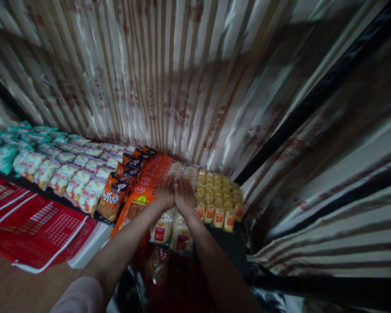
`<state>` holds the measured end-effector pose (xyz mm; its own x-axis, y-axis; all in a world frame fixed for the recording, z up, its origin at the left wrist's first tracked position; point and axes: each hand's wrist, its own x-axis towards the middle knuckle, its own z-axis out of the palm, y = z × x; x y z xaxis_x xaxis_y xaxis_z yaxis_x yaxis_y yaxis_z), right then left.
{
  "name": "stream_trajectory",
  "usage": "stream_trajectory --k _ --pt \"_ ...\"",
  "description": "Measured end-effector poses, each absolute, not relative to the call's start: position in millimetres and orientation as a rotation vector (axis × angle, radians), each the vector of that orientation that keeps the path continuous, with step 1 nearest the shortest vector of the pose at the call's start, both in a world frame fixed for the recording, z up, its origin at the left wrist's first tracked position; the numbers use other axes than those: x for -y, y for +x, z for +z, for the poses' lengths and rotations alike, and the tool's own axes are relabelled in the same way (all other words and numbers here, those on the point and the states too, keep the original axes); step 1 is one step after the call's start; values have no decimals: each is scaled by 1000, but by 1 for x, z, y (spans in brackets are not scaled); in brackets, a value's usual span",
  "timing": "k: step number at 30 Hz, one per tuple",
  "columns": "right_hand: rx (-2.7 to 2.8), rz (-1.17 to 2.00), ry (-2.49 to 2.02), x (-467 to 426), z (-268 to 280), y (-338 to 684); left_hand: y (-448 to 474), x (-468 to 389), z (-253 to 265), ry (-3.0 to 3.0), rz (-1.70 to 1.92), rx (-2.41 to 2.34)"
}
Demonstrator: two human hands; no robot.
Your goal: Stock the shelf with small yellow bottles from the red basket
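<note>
My left hand [165,192] and my right hand [184,195] lie flat, side by side, on the middle of two rows of clear-wrapped round crackers [162,231]. The fingers stretch out toward the curtain, and the thumbs meet or nearly meet. Part of the crackers is hidden under my palms. Left of my hands are orange snack packs [153,171], one with a window showing sticks or strips inside. To the right stand tight rows of small yellow packets [219,215]. Neither hand grips anything.
White snack bags [63,178], orange-and-black bags [111,198] and teal packets [6,158] fill the shelf to the left. A red basket [42,221] with white handles is in front of them. Behind hangs a striped curtain [179,87]; a dark pole [299,108] slants at right.
</note>
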<state>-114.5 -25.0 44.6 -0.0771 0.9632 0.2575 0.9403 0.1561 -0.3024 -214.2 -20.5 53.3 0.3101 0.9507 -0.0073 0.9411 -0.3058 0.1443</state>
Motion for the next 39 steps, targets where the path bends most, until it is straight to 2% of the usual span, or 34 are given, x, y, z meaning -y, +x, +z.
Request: stream_trajectory --k 6,15,24,33,39 --pt "2060 -26 -1736 32 33 -117 -215 30 45 2455 156 -1795" --pt "2025 37 -1772 33 40 -115 -215 31 54 2481 223 -1798" --pt "1984 42 -1689 48 28 -116 -215 40 34 2570 219 -1797" --pt "1896 63 -1699 54 44 -114 -212 46 55 2545 239 -1828" --pt "1915 108 -1739 60 41 -110 -208 48 46 2534 198 -1813"
